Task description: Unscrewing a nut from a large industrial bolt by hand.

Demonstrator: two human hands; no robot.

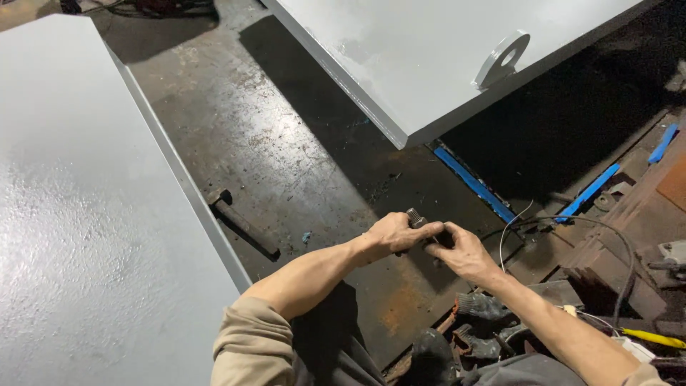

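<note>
Both hands closed on a small threaded metal part over a stained workshop floor.

Noted, left to right, relative to the small threaded metal part: far to its left, a large grey painted panel with a raised edge; nearer on the left, lying on the dark floor, a hammer. Left hand found curled, fingers pressed together, gripping the part, whose ridged end protruded above the knuckles. Right hand found touching the left, fingers bent and closed against the same part; exact pinch hidden behind the left hand. Above the part, a second grey panel carrying a rounded lug with a hole. To the right, blue strips, loose wires and, farther right and lower, a yellow-handled tool.
</note>
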